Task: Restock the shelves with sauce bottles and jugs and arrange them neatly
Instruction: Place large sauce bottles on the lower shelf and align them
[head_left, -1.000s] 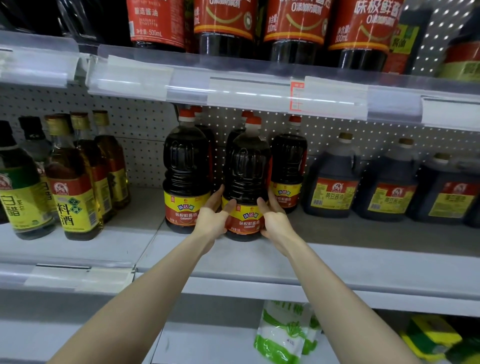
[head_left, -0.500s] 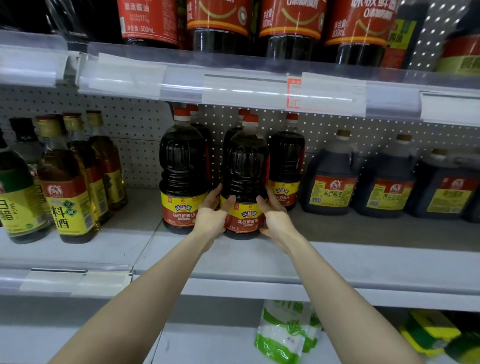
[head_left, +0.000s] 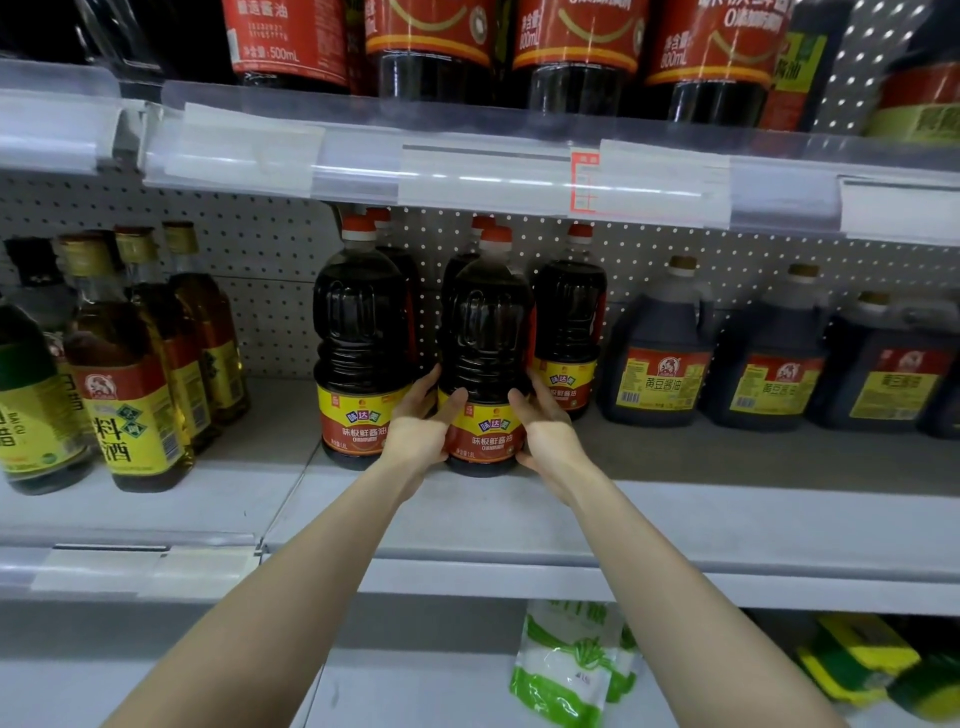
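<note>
A tall dark soy sauce bottle (head_left: 487, 332) with an orange cap and a red-and-yellow label stands upright at the front of the middle shelf (head_left: 675, 519). My left hand (head_left: 422, 426) grips its lower left side and my right hand (head_left: 545, 431) grips its lower right side, thumbs on the label. A matching bottle (head_left: 361, 338) stands just to its left, another (head_left: 570, 322) behind to its right, and more of the same are partly hidden behind.
Three dark soy sauce jugs (head_left: 658, 358) line the shelf to the right. Yellow-labelled cooking wine bottles (head_left: 130, 374) stand at the left. The upper shelf with its price rail (head_left: 467, 166) carries large bottles overhead. White-and-green bags (head_left: 571, 660) lie on the lower shelf.
Both hands keep hold of the middle bottle at its base; hands and bottle have shifted only slightly. The view has drifted a little.
</note>
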